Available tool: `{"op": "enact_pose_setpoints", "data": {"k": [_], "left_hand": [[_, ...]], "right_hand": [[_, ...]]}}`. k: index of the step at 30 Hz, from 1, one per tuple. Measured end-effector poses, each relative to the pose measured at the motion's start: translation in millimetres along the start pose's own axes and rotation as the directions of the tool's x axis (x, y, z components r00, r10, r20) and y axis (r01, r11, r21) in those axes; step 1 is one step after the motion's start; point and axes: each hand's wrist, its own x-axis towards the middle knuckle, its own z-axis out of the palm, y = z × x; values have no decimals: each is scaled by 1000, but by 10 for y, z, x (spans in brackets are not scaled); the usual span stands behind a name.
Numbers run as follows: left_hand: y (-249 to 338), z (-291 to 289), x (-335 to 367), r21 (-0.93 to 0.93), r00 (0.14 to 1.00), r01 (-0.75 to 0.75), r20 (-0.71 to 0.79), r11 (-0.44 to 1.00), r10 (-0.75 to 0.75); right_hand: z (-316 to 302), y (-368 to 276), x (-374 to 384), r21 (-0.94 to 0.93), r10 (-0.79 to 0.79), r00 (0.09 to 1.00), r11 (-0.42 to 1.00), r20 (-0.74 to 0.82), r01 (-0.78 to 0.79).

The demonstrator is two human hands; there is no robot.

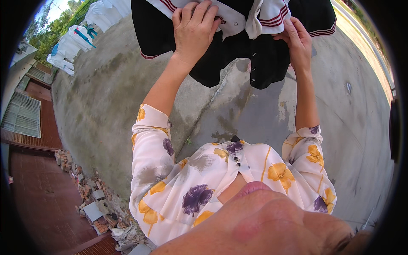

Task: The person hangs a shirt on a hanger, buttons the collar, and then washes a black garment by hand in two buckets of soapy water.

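Observation:
A black sailor-style jacket (206,63) with white trim and dark red stripes hangs before me at the top of the view, its upper part cut off. On its left side, my left hand (194,32) has its fingers curled over the white striped collar (231,23), close to a small snap. My right hand (297,40) pinches the garment between thumb and fingers beside a white striped flap (272,19), which looks like a cuff or collar end. Several shiny snaps run down the black front edge. My right fingertips are partly hidden behind the cloth.
Grey concrete ground (127,89) with damp patches lies below. White garments (74,44) hang in a row at the far left. A reddish-brown building (42,191) and a heap of bricks and rubble (100,204) border the left side.

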Motion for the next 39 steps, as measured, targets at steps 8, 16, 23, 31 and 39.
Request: {"op": "enact_pose_setpoints", "data": {"k": [8, 16, 23, 31, 39], "left_hand": [[-658, -423, -286, -73, 879, 277, -383, 958, -284], [-2146, -522, -1274, -306, -81, 733, 848, -608, -524], [-2335, -157, -1511, -768, 246, 466, 590, -440, -769], [-2300, -300, -1471, -713, 198, 350, 690, -607, -696], [-2289, -110, -1465, -850, 406, 165, 520, -500, -751]], "right_hand": [[-898, -379, -210, -407, -429, 761, 882, -486, 237], [-1237, -308, 114, -107, 203, 908, 960, -367, -258], [-1380, -390, 260, -1, -4, 914, 1000, -406, 5], [-1358, -176, 383, 95, 16, 934, 995, -356, 20], [-2082, -77, 339, 236, -31, 923, 963, -382, 130]]}}
